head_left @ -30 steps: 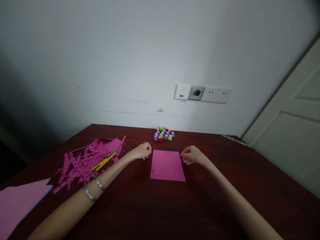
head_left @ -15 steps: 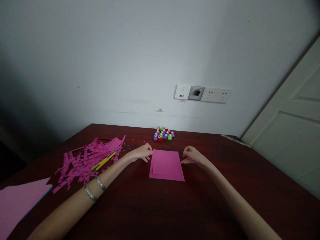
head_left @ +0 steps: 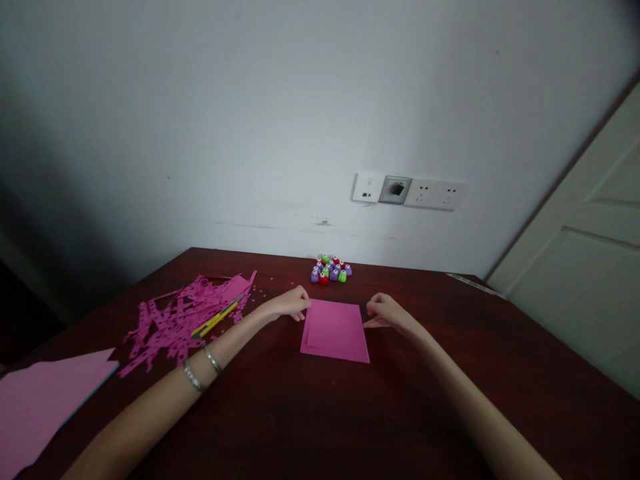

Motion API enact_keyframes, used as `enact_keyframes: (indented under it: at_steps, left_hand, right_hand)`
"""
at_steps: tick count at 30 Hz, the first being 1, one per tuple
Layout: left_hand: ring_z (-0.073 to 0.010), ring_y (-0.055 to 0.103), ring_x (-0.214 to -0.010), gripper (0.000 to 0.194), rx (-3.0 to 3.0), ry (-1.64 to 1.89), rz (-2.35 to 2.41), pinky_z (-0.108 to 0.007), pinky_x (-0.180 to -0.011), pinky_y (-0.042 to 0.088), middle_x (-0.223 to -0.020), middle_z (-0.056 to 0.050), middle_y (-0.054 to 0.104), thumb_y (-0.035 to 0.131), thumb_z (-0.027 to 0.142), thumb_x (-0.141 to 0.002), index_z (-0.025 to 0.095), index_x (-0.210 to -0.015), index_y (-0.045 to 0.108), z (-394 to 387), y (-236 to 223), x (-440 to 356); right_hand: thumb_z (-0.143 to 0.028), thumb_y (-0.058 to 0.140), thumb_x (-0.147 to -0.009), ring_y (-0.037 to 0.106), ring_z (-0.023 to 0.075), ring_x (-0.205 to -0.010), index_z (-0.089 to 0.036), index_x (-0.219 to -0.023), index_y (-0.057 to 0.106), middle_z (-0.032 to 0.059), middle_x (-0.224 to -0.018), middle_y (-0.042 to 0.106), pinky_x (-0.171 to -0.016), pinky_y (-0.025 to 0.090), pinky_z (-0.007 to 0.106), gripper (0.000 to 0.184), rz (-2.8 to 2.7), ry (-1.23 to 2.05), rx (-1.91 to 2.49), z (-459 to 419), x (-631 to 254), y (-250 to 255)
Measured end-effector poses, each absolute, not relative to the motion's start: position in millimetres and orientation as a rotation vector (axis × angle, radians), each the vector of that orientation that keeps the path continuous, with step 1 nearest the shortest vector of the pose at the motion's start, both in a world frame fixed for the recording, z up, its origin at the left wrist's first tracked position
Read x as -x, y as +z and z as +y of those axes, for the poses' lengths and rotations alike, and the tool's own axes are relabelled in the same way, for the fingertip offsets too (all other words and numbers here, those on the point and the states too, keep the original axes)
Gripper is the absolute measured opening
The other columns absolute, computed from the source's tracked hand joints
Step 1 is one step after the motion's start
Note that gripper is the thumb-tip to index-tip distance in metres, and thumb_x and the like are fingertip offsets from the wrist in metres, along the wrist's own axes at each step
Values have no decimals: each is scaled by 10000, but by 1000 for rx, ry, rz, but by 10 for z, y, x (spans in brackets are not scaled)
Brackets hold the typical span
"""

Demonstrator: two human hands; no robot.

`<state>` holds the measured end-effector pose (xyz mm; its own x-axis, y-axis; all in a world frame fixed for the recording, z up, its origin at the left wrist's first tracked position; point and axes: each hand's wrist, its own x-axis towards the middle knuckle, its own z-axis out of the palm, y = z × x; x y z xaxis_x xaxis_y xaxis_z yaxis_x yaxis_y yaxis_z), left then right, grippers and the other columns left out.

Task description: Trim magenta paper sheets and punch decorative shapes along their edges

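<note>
Two or more pink paper sheets (head_left: 336,330) lie stacked on the dark table, a slightly smaller one on top, its lower and left edges set in from the sheet beneath. My left hand (head_left: 293,304) is at the upper left corner, with thumb and forefinger closed on the paper. At the right edge is my right hand (head_left: 385,311), its fingers curled and one fingertip against the sheets. Two silver bracelets (head_left: 200,368) circle my left forearm.
Left on the table (head_left: 320,420) lie punched pink paper scraps (head_left: 185,313) and a yellow utility knife (head_left: 217,319). Larger pink sheets (head_left: 45,400) sit near left. Several small coloured craft punches (head_left: 331,269) stand by the wall, below sockets (head_left: 435,193). A thin strip (head_left: 475,285) lies far right.
The view has shifted slightly, so the table things appear a little further right. Both hands stay at the paper's edges; the left has hardly moved along its corner.
</note>
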<state>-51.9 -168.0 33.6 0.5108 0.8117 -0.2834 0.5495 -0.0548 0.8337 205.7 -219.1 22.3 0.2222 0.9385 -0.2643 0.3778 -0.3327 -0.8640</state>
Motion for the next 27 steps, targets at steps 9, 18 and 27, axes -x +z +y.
enact_keyframes:
  at_steps: [9,18,27]
  left_hand:
    - [-177,555,-849,182,-2177,654,1474,-293,-756,430,-896,-67,552,497,181,-722,148,-901,486,-1185,45,635]
    - [-210,428,-1123,279,-2435,804,1446,-350,-966,320,-1147,-130,486,370,169,-822,123,-1088,440,-1085,-228,529]
    - [-265,393,-1200,302,-2604,611,1400,-373,-1032,238,-1199,-170,507,364,226,-839,92,-1074,499,-1003,-297,584]
  right_hand:
    - [-229,498,-788,598,238,-960,-164,-919,495,116,-944,620,-856,449,372,147,-1610,411,1887,-2042,-2344,61]
    - [-313,472,-835,316,265,-1283,-116,-1213,514,152,-1346,429,-1051,225,408,428,-1962,117,1851,-1932,-2484,-234]
    - [-315,412,-863,343,242,-1273,-99,-1236,515,157,-1341,436,-1040,256,376,443,-1990,-8,1898,-1905,-2511,-313]
